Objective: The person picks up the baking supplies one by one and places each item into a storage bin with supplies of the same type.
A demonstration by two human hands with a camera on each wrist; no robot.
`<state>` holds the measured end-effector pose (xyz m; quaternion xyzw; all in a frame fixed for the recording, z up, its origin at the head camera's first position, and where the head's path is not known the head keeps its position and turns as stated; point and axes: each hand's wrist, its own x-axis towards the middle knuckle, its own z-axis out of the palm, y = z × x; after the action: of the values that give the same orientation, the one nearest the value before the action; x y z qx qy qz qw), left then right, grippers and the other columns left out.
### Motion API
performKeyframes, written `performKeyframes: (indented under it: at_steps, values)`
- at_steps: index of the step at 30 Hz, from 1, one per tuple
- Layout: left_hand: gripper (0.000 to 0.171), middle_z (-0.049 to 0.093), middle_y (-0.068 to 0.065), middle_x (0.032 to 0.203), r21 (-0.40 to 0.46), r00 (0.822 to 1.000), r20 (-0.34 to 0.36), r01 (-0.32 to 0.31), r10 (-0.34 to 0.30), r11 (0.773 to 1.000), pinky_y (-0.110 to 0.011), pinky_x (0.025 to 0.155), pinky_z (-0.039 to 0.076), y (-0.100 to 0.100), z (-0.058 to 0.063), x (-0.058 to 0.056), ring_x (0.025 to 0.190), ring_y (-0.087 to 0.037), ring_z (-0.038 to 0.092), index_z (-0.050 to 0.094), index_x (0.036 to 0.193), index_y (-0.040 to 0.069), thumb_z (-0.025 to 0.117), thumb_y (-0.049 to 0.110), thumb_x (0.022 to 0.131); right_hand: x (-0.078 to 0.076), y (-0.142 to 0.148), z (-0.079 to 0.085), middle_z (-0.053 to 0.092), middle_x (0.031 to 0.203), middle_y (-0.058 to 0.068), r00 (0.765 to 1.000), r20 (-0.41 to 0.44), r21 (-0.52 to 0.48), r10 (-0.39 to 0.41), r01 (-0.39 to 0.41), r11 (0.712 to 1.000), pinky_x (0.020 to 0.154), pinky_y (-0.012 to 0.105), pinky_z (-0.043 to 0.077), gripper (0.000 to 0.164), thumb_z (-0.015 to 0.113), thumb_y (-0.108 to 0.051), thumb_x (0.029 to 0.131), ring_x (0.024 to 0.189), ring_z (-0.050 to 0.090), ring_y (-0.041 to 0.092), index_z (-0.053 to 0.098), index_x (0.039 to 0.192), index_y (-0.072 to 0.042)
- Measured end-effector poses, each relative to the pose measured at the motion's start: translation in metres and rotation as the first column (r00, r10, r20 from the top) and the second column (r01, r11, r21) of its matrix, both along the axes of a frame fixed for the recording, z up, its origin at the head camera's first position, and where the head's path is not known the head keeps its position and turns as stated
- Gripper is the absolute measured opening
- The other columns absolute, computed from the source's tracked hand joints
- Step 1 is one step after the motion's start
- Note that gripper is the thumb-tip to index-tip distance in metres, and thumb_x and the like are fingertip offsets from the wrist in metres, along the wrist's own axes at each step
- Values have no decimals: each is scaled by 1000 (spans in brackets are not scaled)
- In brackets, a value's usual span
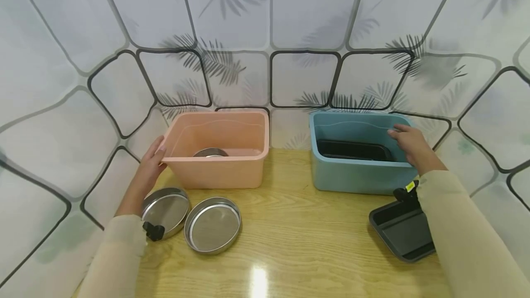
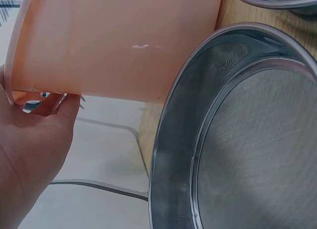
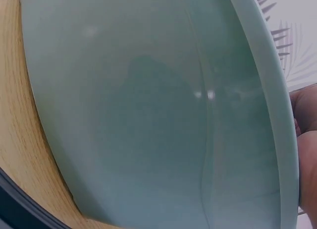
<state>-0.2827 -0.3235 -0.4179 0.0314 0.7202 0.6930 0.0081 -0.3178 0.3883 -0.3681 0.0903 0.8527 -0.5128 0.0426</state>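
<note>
My left hand (image 1: 151, 169) holds the left rim of a pink plastic bin (image 1: 215, 174); the left wrist view shows its fingers around that edge. Inside the bin lies a round metal pan (image 1: 211, 152), mostly hidden by the front wall. My right hand (image 1: 411, 147) reaches over the right rim of a blue plastic bin (image 1: 364, 179), its fingers extended above the inside and holding nothing visible. A black rectangular baking pan (image 1: 356, 150) sits within that bin. In the right wrist view, the blue wall (image 3: 148, 115) hides much of the hand.
Two round metal pans stand before the pink bin: one (image 1: 167, 208) partly behind my left wrist, another (image 1: 213, 226) beside it. A dark baking pan (image 1: 406, 231) lies near my right forearm, partly covered by the sleeve. Patterned cloth (image 1: 306, 77) surrounds the wooden table (image 1: 298, 238).
</note>
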Motion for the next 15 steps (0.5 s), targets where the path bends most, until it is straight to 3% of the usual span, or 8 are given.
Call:
performKeyframes:
  at_steps: [6, 15]
  values:
    - [69, -4, -16, 170, -6, 1000, -3, 5, -5, 1000, -52, 126, 10, 0, 2, 1, 153, -38, 10, 1, 164, 18, 38, 40, 109, 4, -5, 4, 0, 167, 24, 1000, -11, -37, 28, -28, 999, 126, 53, 17, 86, 45, -52, 104, 152, 8, 44, 1, 161, -6]
    - [68, -7, -13, 170, 6, 1000, 0, 12, -12, 1000, -51, 126, 9, 0, 2, 0, 153, -36, 10, 0, 164, 19, 37, 39, 109, 8, -7, 11, 4, 167, 24, 997, -72, -49, 36, -40, 998, 124, 51, 24, 88, 47, -53, 102, 151, 19, 43, 5, 161, -3]
